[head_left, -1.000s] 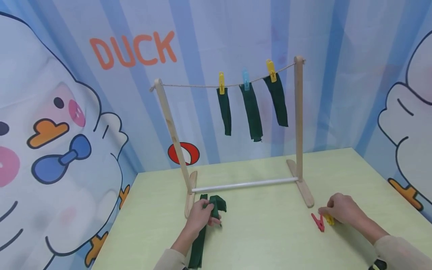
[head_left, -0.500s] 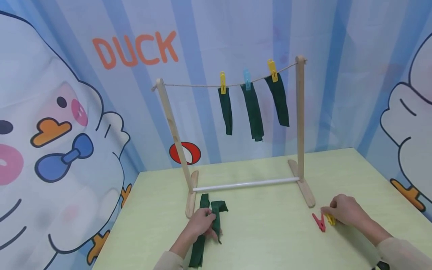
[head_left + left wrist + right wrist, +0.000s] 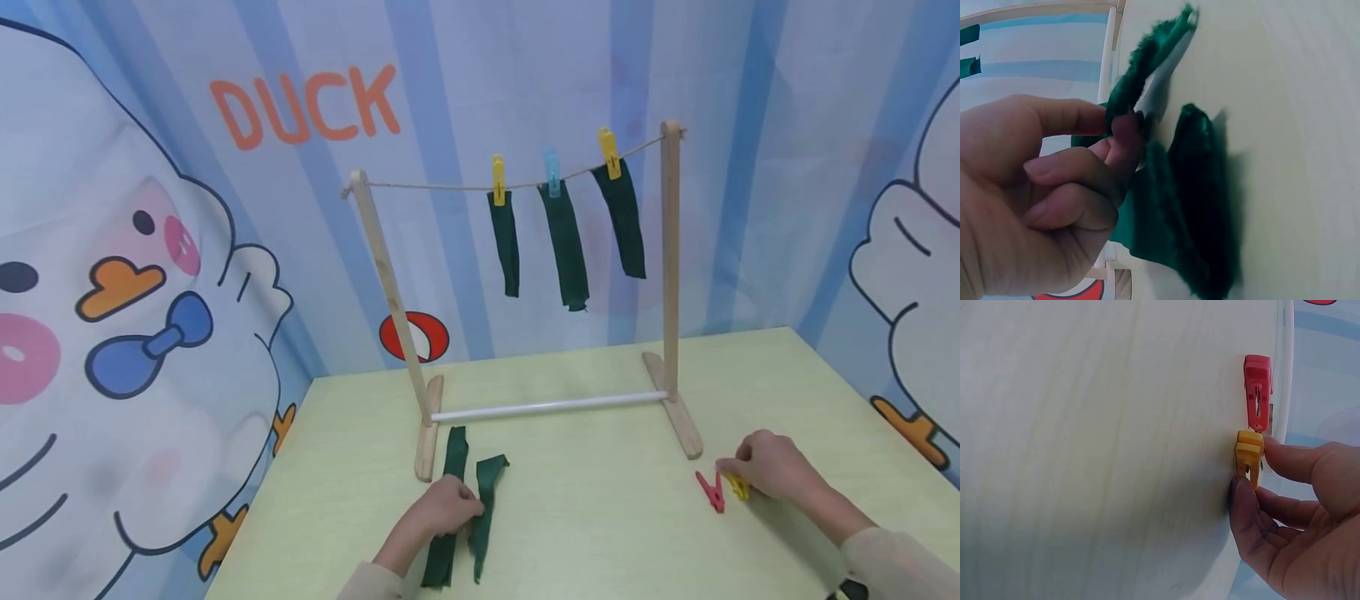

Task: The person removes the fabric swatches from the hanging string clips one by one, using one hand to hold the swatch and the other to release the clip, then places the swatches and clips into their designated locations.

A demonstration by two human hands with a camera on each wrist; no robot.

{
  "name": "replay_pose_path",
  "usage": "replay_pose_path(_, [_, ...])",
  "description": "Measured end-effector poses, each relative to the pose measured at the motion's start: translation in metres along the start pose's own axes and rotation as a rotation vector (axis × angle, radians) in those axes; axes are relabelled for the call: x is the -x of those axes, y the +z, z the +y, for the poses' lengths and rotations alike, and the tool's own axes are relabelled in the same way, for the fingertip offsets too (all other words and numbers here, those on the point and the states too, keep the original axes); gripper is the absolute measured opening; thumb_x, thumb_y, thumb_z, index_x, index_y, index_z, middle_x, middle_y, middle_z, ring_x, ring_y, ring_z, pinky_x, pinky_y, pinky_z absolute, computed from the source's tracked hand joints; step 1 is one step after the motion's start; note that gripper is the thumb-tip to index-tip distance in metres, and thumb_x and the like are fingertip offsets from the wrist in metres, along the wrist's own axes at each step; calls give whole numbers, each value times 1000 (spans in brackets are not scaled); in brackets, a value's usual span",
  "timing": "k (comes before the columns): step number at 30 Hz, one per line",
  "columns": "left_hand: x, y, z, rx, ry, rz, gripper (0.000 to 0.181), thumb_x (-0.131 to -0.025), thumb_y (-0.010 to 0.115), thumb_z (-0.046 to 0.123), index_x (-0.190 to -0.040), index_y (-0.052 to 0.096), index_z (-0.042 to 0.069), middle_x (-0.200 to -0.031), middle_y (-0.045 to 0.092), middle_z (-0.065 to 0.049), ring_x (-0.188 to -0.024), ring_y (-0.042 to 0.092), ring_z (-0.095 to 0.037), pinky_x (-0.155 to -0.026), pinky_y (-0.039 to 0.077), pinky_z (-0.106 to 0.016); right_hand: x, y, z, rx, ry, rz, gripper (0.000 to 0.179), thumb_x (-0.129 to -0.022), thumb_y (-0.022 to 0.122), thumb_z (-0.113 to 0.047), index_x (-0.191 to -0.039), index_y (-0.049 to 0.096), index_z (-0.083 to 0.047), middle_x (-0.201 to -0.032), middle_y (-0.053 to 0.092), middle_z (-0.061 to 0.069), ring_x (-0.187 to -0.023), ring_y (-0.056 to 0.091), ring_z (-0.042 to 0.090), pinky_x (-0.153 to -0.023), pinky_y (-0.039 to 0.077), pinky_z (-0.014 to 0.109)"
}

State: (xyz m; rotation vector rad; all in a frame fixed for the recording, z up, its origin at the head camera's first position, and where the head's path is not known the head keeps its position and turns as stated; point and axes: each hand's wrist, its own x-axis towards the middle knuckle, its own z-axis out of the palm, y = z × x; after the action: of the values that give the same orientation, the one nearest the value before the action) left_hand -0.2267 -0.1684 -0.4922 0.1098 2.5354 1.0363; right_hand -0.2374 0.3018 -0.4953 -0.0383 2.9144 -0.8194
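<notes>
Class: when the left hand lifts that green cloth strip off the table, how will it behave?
Probably floppy: the green cloth strip already bends where the left hand pinches it. Likely light, since small pegs hold similar hung strips. Its frayed edge suggests little slip.

Wooden drying rack (image 3: 670,250) mid-frame, white crossbar (image 3: 547,407) low btwn its feet. String (image 3: 427,186) across top w/ 3 dark green strips (image 3: 566,246) hanging right of centre, pegged yellow, blue, yellow. Red peg (image 3: 708,491) lying lower right on pale green table (image 3: 600,517). Backdrop (image 3: 112,275) w/ cartoon duck at left, orange "DUCK" lettering (image 3: 303,104) upper left, blue stripes behind.
</notes>
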Motion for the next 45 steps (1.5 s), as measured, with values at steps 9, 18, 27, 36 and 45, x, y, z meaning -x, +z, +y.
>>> replay_pose_path(9, [9, 2, 1, -129, -7, -102, 44, -94, 61, 15, -51, 49, 15, -46, 38, 8, -41, 28, -8, -41, 22, -24, 2, 1, 0, -14, 2, -3, 31, -91, 72, -24, -84, 69, 6, -67, 56, 3, -61, 51, 17, -57, 44, 32])
replay_pose_path(18, [5, 5, -1, -157, 0, -66, 44, -93, 60, 16, -51, 47, 16, -47, 32, 8, -44, 25, -9, -43, 21, -26, 1, 0, 1, -11, 9, 2, 32, -91, 73, -25, -85, 69, 7, -67, 56, 3, -61, 51, 17, -57, 44, 32])
replay_pose_path(27, [-4, 4, 1, -225, 43, 89, 47, -93, 62, 17, -50, 43, 16, -45, 31, 9, -42, 26, -8, -43, 21, -25, 1, 0, 3, -21, 19, 0, 33, -91, 73, -25, -86, 69, 7, -68, 57, 3, -62, 52, 17, -57, 44, 32])
replay_pose_path(36, [-4, 3, -2, -243, 6, 151, 45, -96, 59, 17, -53, 44, 15, -48, 35, 6, -43, 31, -9, -43, 22, -25, 0, 2, 4, -14, 27, 9, 35, -91, 72, -26, -89, 68, 9, -70, 57, 3, -64, 52, 17, -58, 44, 32])
replay_pose_path(45, [-5, 2, -3, -233, 13, 143, 44, -95, 59, 18, -53, 45, 15, -48, 35, 6, -44, 31, -9, -44, 23, -25, 0, 2, 5, 0, 32, 14, 40, -91, 73, -29, -93, 68, 10, -73, 59, 4, -67, 52, 19, -59, 45, 32])
